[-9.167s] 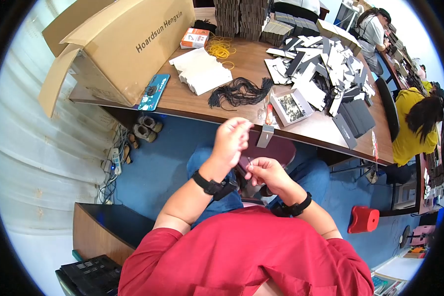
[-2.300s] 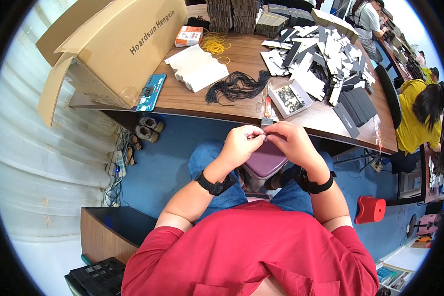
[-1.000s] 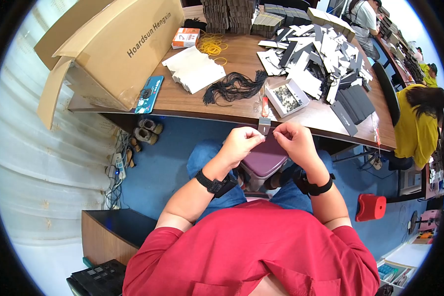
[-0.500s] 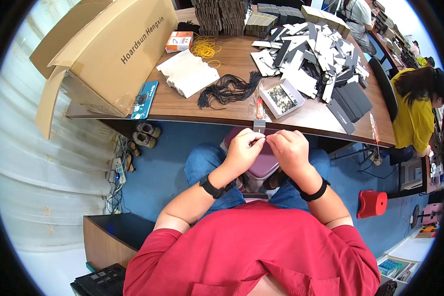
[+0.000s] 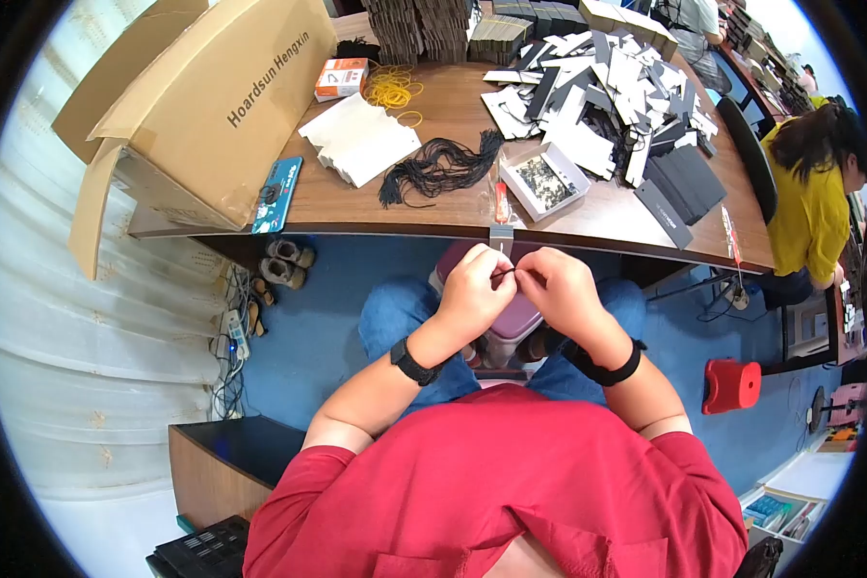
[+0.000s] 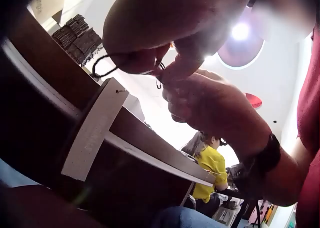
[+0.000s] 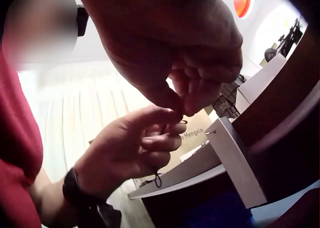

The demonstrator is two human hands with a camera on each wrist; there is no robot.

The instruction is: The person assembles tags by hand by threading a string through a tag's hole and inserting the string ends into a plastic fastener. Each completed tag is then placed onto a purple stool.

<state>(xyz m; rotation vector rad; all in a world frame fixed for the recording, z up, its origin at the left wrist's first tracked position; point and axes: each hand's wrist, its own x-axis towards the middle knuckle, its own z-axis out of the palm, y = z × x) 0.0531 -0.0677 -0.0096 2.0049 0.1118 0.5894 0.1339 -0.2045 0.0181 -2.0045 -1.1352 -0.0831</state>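
Observation:
A thin black cord (image 6: 100, 75) runs between both hands, its loop sticking out past the left fingers in the left wrist view. My left hand (image 5: 475, 292) pinches it between thumb and curled fingers. The right hand (image 5: 556, 291) pinches the cord too, its fingertips meeting the left ones above the lap. A small dark loop (image 6: 158, 82) shows at the fingertips. Just beyond the hands, a grey card tag (image 5: 502, 237) hangs at the table edge. On the table lie a bundle of black cords (image 5: 441, 170) and an open white box (image 5: 576, 197) of small metallic pieces.
A heap of black and white cards (image 5: 602, 101) covers the table's (image 5: 356, 214) right part. White cards (image 5: 361, 144), yellow rubber bands (image 5: 392, 89), a blue phone-like item (image 5: 277, 196) and a large carton (image 5: 222, 120) stand or lie leftward. A purple stool (image 5: 516, 318) is below.
About nine seconds ago the left hand was raised apart from the right. One second ago a small gap parted the hands; now their fingertips meet on the cord. The head view has shifted slightly.

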